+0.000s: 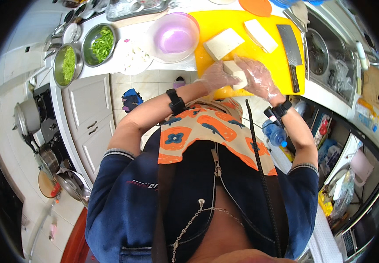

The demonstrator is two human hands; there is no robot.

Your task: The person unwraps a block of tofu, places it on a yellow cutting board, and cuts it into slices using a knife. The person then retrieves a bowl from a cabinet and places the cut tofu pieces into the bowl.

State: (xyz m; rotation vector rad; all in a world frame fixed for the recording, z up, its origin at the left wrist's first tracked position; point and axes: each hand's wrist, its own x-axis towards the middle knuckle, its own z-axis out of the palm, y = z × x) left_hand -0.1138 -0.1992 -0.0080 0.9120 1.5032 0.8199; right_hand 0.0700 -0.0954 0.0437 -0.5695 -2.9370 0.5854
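Both my hands wear clear plastic gloves. Between them, over the near part of a yellow cutting board (209, 19), is a white block that looks like tofu (235, 70). My left hand (217, 75) grips it from the left, and my right hand (258, 77) from the right. Just beyond my hands lies a larger tofu block (224, 44), and a long tofu slab (261, 35) rests farther right. A cleaver (289, 46) lies flat near the board's right edge, its dark handle towards me.
Left of the board stand a translucent purple bowl (176, 37), a white plate (131, 60) with chopped pieces, and metal bowls of sliced green pepper (103, 46) and shredded green vegetable (67, 64). An orange lid (257, 6) touches the far edge. The sink (336, 62) is at right.
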